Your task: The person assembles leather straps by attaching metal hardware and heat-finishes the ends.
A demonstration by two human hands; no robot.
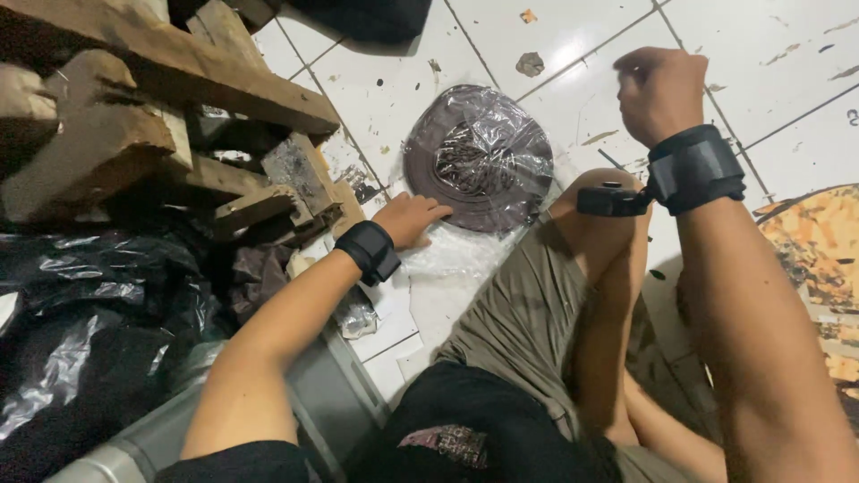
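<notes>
The left hand (pixel 407 219) lay with open fingers on the plastic-wrapped dark disc (pixel 479 156), steadying it on the tiled floor (pixel 573 36), while the right hand (pixel 660 89) hung fisted above, seemingly empty.

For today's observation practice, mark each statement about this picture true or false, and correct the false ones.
1. The left hand touches the plastic-covered dark bundle. True.
2. The right hand lies flat on the floor. False: it is raised, closed in a fist.
3. Both wrists wear black bands. True.
4. The wood pieces are on the person's right. False: they are piled on the left.
5. The floor is white tile. True.
6. The black plastic sheet covers the bundle. False: it lies at the lower left, apart from it.
</notes>
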